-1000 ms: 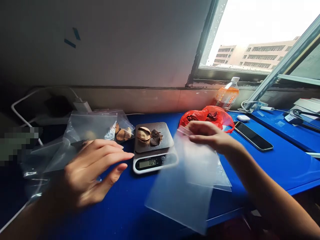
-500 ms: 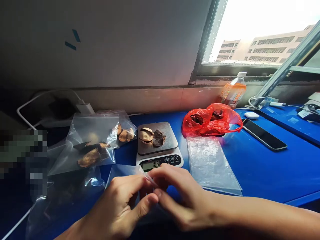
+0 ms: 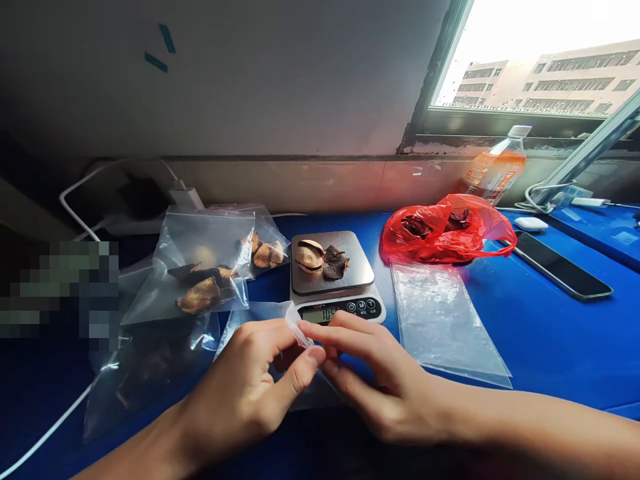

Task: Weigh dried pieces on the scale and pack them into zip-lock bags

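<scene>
Between my two hands is a clear plastic bag (image 3: 263, 312), its edge pinched near the front of the scale. My left hand (image 3: 265, 377) grips it between thumb and fingers. On the other side, my right hand (image 3: 373, 373) has its thumb and fingertips at the same edge. Just beyond stands a kitchen scale (image 3: 373, 303) with a steel plate and a lit display, partly covered by my fingers. On its plate lie a pale, split dried husk (image 3: 310, 257) and a dark, rough dried piece (image 3: 335, 262).
Filled clear bags (image 3: 200, 233) of dried pieces lie left. Right of the scale are flat plastic bags (image 3: 440, 320), a red plastic bag (image 3: 430, 250) with dark dried pieces, a phone (image 3: 560, 263), a white case (image 3: 531, 224) and a drink bottle (image 3: 497, 167). A white cable (image 3: 55, 427) crosses the left.
The view has shifted, so things on the table sit further right and slightly higher. My right fingertips have moved along the bag's edge, which now shows more folded up between my hands.
</scene>
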Demonstrator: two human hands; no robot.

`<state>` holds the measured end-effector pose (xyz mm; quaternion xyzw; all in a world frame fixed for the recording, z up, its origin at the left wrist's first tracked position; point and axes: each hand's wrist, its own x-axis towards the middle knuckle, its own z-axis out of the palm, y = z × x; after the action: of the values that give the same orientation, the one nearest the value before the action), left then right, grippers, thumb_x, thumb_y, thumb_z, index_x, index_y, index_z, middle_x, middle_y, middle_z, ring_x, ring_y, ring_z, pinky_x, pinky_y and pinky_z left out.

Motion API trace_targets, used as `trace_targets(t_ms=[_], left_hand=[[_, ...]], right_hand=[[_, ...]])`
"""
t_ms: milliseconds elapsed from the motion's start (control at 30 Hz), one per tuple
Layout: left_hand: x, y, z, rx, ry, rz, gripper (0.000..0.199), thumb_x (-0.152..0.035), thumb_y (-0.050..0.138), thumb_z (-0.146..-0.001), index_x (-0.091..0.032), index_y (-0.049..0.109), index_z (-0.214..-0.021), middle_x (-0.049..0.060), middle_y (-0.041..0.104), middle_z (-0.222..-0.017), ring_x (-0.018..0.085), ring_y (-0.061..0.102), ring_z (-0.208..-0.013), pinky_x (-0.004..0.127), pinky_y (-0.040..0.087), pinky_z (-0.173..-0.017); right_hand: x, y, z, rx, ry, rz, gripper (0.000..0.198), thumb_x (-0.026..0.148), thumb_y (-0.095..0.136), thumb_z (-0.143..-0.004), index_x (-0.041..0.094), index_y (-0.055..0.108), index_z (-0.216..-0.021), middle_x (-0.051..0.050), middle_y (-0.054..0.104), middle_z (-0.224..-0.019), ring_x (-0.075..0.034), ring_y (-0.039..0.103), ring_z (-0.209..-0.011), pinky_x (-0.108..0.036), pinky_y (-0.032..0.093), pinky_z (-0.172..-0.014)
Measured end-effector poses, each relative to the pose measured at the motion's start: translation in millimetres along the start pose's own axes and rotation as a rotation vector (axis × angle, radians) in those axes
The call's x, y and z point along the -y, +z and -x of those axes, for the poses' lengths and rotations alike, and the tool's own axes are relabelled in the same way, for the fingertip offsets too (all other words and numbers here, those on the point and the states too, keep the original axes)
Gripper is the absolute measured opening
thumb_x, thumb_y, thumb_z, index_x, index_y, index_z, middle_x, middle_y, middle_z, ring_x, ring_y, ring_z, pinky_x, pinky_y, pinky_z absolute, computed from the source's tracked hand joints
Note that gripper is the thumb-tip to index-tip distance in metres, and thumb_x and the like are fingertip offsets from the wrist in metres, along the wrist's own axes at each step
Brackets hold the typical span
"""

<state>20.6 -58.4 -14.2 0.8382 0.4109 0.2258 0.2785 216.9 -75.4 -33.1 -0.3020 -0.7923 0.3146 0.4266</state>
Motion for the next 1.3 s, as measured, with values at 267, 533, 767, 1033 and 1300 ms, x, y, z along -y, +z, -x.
trace_targets(t_ms=[267,533,767,1033,1300], left_hand=[[-4.4,4.0,-1.5,0.028,0.005,0.067,0.034,-0.037,0.046,-0.094,-0.018,0.065,-0.074,0.0,0.067,-0.07,0.013,0.06,-0.063,0.021,0.041,-0.054],[-11.0,1.5,-6.3,0.067,0.103,0.084,0.031,-0.027,0.04,-0.096,-0.017,0.057,-0.071,-0.001,0.064,-0.071,0.011,0.057,-0.063,0.021,0.044,-0.06],[-9.4,1.3,-5.9,0.142,0.123,0.094,0.03,-0.03,0.038,-0.096,-0.018,0.059,-0.077,0.002,0.066,-0.077,0.014,0.06,-0.07,0.023,0.049,-0.066],[1.3,1.4,-4.1,0.19,0.177,0.015,0.028,-0.025,0.038,-0.096,-0.019,0.059,-0.079,0.003,0.066,-0.079,0.015,0.06,-0.07,0.024,0.049,-0.068],[-7.9,8.8,-6.0,-0.001,0.182,-0.061,0.032,-0.021,0.038,-0.092,-0.017,0.052,-0.063,-0.003,0.053,-0.058,0.009,0.048,-0.052,0.022,0.037,-0.05]], right_hand=[[6.7,1.8,3.4,0.024,0.079,-0.12,0.036,0.017,0.053,-0.088,0.015,0.051,-0.125,-0.005,0.066,-0.094,-0.013,0.062,-0.082,-0.025,0.051,-0.076],[-2.8,2.0,2.2,0.037,0.148,-0.26,0.031,0.024,0.055,-0.091,0.019,0.048,-0.121,0.002,0.053,-0.081,-0.01,0.051,-0.072,-0.023,0.044,-0.066],[-9.0,-1.0,1.2,0.087,0.133,-0.328,0.04,0.027,0.061,-0.089,0.021,0.045,-0.125,0.004,0.048,-0.077,-0.011,0.048,-0.07,-0.024,0.042,-0.063],[-10.9,-5.3,-1.8,0.159,0.136,-0.303,0.044,0.022,0.061,-0.087,0.018,0.043,-0.128,0.005,0.048,-0.074,-0.01,0.048,-0.068,-0.022,0.04,-0.06],[-14.5,7.3,4.5,-0.017,0.025,-0.045,0.041,0.011,0.052,-0.083,0.024,0.038,-0.119,0.004,0.059,-0.078,-0.01,0.053,-0.065,-0.022,0.041,-0.061]])
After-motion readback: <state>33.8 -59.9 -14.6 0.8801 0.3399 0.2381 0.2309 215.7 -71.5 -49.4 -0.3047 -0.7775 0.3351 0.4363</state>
